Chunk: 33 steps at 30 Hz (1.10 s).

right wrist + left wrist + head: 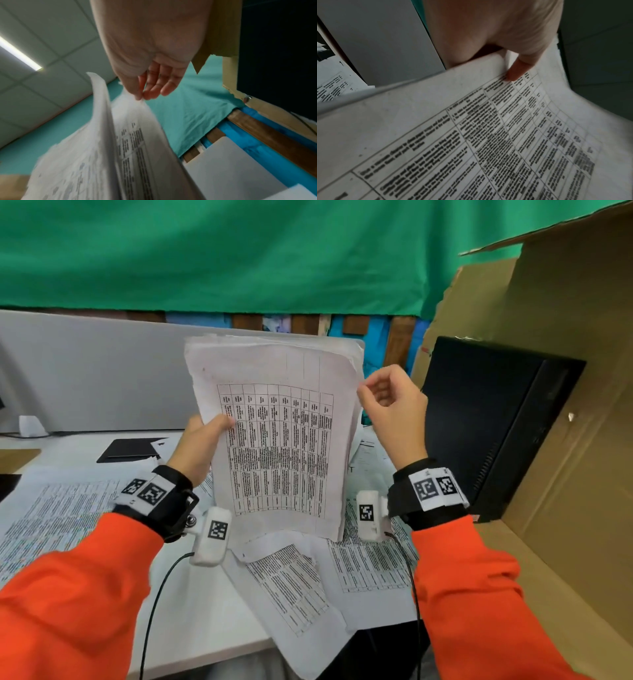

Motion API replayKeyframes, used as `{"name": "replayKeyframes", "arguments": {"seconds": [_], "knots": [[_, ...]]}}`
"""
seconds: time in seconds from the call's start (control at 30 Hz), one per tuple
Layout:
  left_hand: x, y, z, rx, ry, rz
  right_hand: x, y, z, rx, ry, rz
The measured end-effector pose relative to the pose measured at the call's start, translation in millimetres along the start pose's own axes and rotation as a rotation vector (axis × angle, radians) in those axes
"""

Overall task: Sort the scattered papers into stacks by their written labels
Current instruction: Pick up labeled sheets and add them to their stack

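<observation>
So the left hand (200,445) is gripping a thick bundle of worn white printed sheets (277,436), thumb (516,70) pressed flat on the front page and the fingers hidden behind, so it's clamped around the bundle's left edge. The bundle is held up almost upright above the white desk (205,604), and the top page carries a printed table with small text I can't read.

The right hand (394,412) is at the bundle's right edge. In the right wrist view the thumb and first fingertip (148,94) are pinching the corner of one sheet, peeled a bit away from the rest; the other fingers hang loosely curled.

Below the bundle, more loose printed pages (370,563) lie scattered and overlapping on the desk, one sheet (294,587) hanging over the near edge. A big spread of text pages (58,518) lies left of the bundle.

Further left and behind the bundle there's a flat black folder (128,450). Right of the bundle, a black computer tower (493,419) stands inside an open brown cardboard box (565,474). Behind the bundle is a grey divider panel (92,371) and green cloth (239,251) above it.
</observation>
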State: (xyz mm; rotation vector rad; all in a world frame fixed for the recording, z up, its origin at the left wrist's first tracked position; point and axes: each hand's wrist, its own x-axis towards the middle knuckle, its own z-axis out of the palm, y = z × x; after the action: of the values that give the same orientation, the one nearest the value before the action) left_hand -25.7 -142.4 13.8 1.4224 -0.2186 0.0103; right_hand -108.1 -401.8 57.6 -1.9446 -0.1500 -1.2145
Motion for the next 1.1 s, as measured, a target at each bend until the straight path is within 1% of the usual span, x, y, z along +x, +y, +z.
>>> {"name": "replayKeyframes", "arguments": {"seconds": [0.1,0.17,0.2,0.23,0.3,0.33,0.4,0.47,0.5,0.53,0.57,0.63,0.67,0.7,0.8,0.87,0.9,0.97,1.03,1.07,1.1], "knots": [[1,-1,8,0.109,0.018,0.043,-5,-4,5,-0.153,0.024,-0.155],[0,-2,10,0.151,0.01,0.081,-8,-4,7,-0.142,0.004,-0.184],[1,-2,11,0.168,0.011,0.094,-8,-4,8,-0.091,-0.021,-0.156],[1,-3,11,0.177,0.02,0.104,-7,-3,9,-0.031,-0.054,-0.093],[0,-3,12,0.164,0.038,0.123,-4,6,12,0.076,-0.152,0.088],[-1,-2,12,0.15,0.041,0.133,-3,12,13,0.088,-0.222,0.162],[-2,0,13,0.11,0.041,0.137,-5,25,16,0.021,-0.412,0.276],[0,3,12,0.034,0.053,0.13,-15,36,19,-0.057,-0.655,0.385],[2,3,10,-0.013,0.048,0.112,-22,40,20,-0.101,-0.738,0.413],[6,0,7,-0.05,0.043,0.08,-29,44,22,-0.102,-0.762,0.427],[11,-6,3,-0.055,0.048,0.035,-35,48,24,-0.067,-0.727,0.454],[15,-23,0,-0.028,0.036,-0.058,-42,47,24,0.028,-0.581,0.544],[17,-35,-3,-0.028,0.027,-0.096,-42,46,26,0.023,-0.535,0.558],[18,-48,-5,-0.022,0.035,-0.137,-41,46,28,-0.03,-0.529,0.536],[19,-79,-10,-0.068,0.02,-0.309,-36,40,37,-0.243,-0.611,0.434],[25,-95,-17,-0.072,0.017,-0.353,-32,38,37,-0.308,-0.543,0.401],[30,-105,-22,-0.047,0.045,-0.361,-26,37,34,-0.34,-0.47,0.398],[41,-123,-32,0.023,0.085,-0.366,-2,37,23,-0.357,-0.263,0.434],[47,-138,-39,0.09,0.079,-0.417,26,37,6,-0.337,-0.041,0.481],[45,-140,-39,0.13,0.062,-0.449,41,39,-5,-0.316,0.038,0.524],[45,-144,-41,0.157,0.05,-0.47,51,40,-13,-0.207,0.068,0.564]]}}
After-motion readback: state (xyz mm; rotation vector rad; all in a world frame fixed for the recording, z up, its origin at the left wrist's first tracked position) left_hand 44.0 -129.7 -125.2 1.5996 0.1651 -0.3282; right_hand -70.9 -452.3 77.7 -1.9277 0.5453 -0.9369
